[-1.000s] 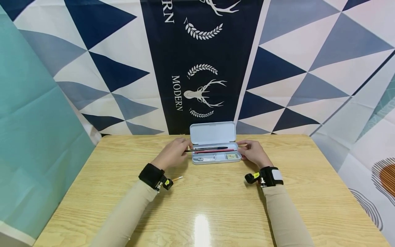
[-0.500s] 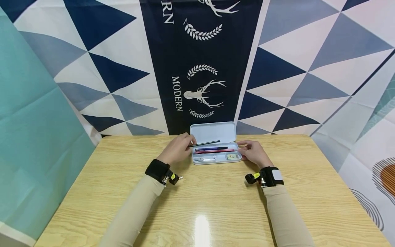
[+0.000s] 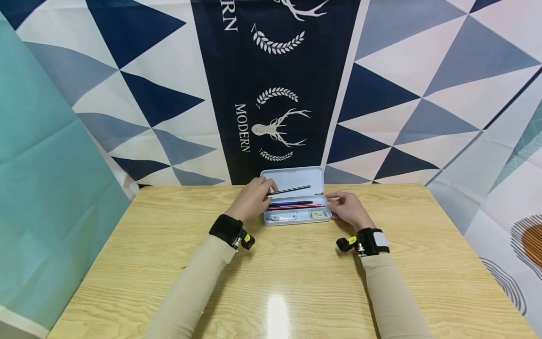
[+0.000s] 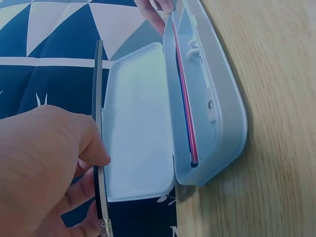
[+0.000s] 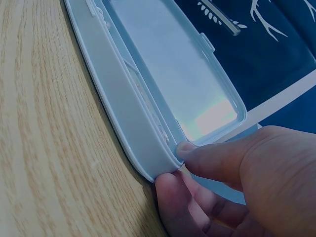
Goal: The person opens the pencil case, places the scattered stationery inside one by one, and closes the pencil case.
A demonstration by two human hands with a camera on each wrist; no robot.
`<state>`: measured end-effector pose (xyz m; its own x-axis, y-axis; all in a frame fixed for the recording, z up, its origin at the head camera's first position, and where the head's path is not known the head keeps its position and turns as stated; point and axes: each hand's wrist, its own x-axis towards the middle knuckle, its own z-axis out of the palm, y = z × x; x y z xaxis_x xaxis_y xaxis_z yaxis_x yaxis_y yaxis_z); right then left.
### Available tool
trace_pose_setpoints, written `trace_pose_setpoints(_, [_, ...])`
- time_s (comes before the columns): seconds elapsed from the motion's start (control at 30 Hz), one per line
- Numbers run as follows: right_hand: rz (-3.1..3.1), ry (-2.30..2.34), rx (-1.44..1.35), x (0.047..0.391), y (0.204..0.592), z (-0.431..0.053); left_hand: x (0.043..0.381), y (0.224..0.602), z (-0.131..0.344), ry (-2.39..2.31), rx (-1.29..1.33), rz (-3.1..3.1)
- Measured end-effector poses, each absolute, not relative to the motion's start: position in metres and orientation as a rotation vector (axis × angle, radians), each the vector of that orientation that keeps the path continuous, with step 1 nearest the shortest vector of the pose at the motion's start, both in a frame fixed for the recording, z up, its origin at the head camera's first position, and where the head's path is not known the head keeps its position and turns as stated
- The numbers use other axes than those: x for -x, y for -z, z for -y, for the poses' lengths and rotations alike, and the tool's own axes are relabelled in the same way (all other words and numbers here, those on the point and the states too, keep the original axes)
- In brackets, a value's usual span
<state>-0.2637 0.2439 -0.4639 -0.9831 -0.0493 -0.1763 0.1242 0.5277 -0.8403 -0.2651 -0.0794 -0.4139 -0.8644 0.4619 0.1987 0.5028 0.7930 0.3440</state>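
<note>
A light-blue pencil case (image 3: 296, 223) lies at the table's far edge, its lid (image 3: 292, 177) standing up behind. My left hand (image 3: 250, 201) pinches a dark pencil (image 3: 293, 189) between thumb and fingers, holding it in front of the lid, above the tray. In the left wrist view the pencil (image 4: 98, 79) shows a metal ferrule near its lower end. A blue pen (image 3: 292, 203) and a red pencil (image 3: 296, 207) lie along the tray's back part. My right hand (image 3: 350, 210) grips the case's right end, thumb (image 5: 186, 149) on its rim and fingers against the outside.
In the tray's front part are a small clear-and-white item (image 3: 283, 217) and a yellowish patterned block (image 3: 318, 214). A short orange tip (image 3: 184, 267) shows on the wooden table (image 3: 305, 268) beside my left sleeve. Patterned cloth (image 3: 279, 122) hangs right behind the table.
The left hand has lifted the dark pencil from over the tray's left end, up and to the right, in front of the lid. The right hand has stayed on the case.
</note>
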Motion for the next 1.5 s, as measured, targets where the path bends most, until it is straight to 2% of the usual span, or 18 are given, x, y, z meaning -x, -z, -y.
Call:
trace_pose_setpoints(0.57, [-2.586,1.452,-0.064,0.264,0.464,-0.245,0.270,0.419,0.048,0.692,0.771,2.751])
trace_pose_setpoints(0.87, [-2.584,1.457,-0.074,0.264,0.462,-0.245,0.273,0.438,0.040,0.656,0.824,2.707])
trace_pose_setpoints(0.9, [-2.584,1.457,-0.075,0.264,0.462,-0.244,0.281,0.449,0.041,0.648,0.840,2.683])
trace_pose_setpoints(1.5, [-2.591,1.453,-0.075,0.265,0.463,-0.244,0.273,0.461,0.033,0.556,0.816,2.790])
